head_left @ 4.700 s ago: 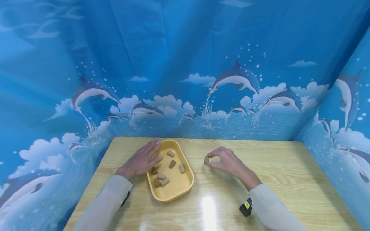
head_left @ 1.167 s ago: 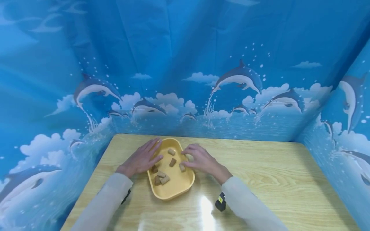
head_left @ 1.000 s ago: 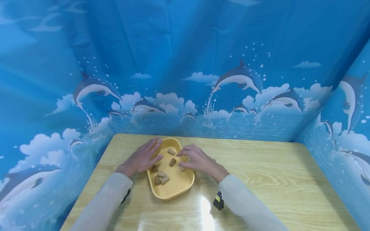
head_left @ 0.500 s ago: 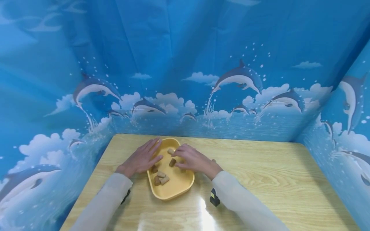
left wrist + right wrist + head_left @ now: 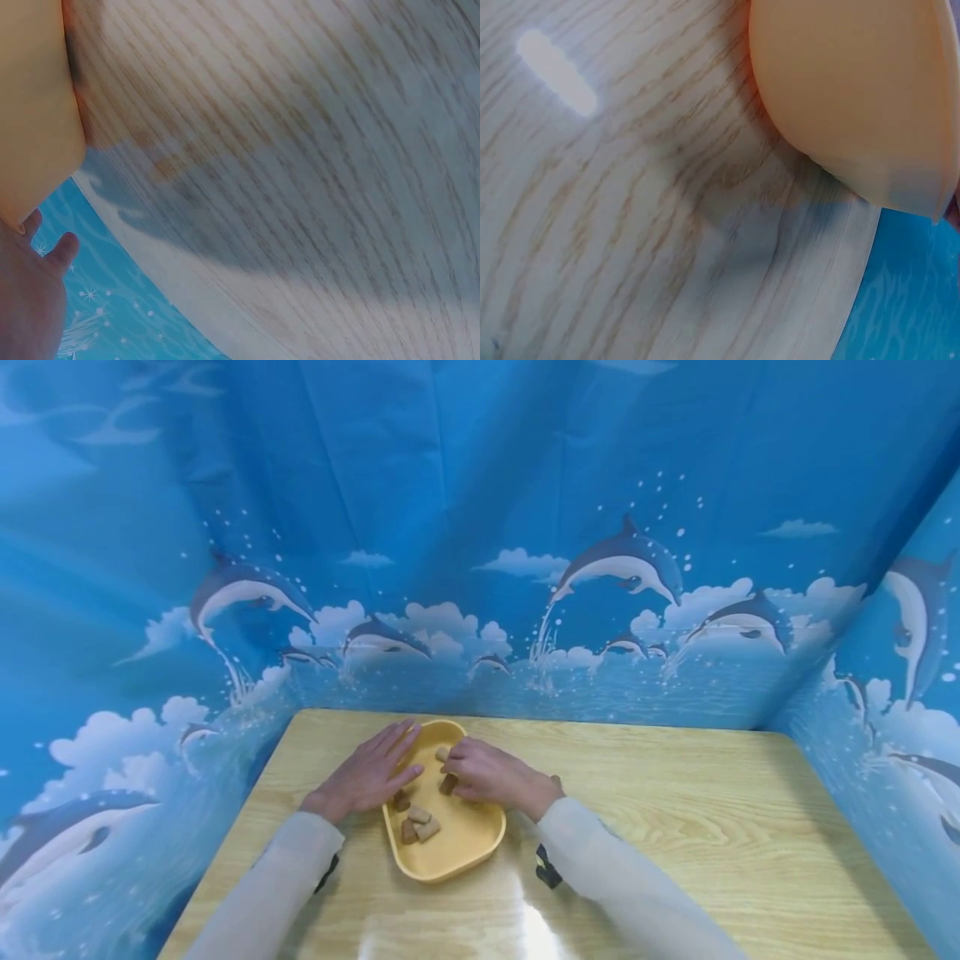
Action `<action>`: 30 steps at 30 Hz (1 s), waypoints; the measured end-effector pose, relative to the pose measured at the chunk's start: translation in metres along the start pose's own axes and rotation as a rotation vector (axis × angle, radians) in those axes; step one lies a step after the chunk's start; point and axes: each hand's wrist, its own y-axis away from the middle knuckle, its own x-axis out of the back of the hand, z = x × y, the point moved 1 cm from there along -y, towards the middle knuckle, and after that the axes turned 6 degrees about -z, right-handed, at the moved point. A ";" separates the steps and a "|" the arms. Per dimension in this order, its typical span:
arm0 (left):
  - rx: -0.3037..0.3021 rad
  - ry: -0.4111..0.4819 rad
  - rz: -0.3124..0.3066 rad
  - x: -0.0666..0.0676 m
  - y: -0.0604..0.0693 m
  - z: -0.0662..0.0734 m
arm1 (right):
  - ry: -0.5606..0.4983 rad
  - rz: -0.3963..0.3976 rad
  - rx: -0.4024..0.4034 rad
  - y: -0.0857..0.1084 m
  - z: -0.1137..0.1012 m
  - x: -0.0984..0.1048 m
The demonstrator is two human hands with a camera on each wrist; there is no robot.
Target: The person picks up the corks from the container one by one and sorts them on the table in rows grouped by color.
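A yellow tray [image 5: 457, 860] with rounded corners stands on the table and holds several short cork-like pieces, some light tan, some darker brown. My left hand [image 5: 367, 777] rests on the tray's left rim, its fingers spread and straight; in the left wrist view this hand [image 5: 30, 300] shows by the tray wall [image 5: 37, 97]. Reaching over the right rim, my right hand [image 5: 491, 777] has curled fingers and thumb at a dark brown cork-like piece [image 5: 447, 784]. A light piece [image 5: 442, 753] lies just beyond those fingers. Only the tray wall [image 5: 840, 97] fills much of the right wrist view.
Behind my right wrist, a small brown piece [image 5: 556, 781] shows partly on the wooden table [image 5: 675, 827]. Toward the tray's left side lies a cluster of pieces [image 5: 420, 822]. A blue dolphin-print curtain [image 5: 480, 568] hangs along the back and sides.
My right hand held a brown piece at the table earlier; it has since moved left, without it, into the tray, and its fingers have closed toward the dark piece. My left hand stays put.
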 end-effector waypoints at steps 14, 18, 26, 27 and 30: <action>-0.016 0.003 -0.007 0.002 0.000 -0.001 | 0.162 -0.072 -0.019 -0.012 -0.005 -0.002; -0.017 0.008 -0.002 0.001 0.000 -0.001 | 0.284 -0.036 -0.008 -0.014 -0.007 -0.007; -0.026 0.012 0.011 -0.001 -0.001 -0.001 | 0.367 0.006 0.006 -0.014 -0.010 -0.011; -0.028 0.010 0.013 -0.001 -0.001 -0.001 | 0.355 0.005 0.005 -0.014 -0.010 -0.011; -0.029 0.003 0.012 -0.002 -0.001 -0.001 | 0.263 -0.008 -0.007 -0.013 -0.011 -0.011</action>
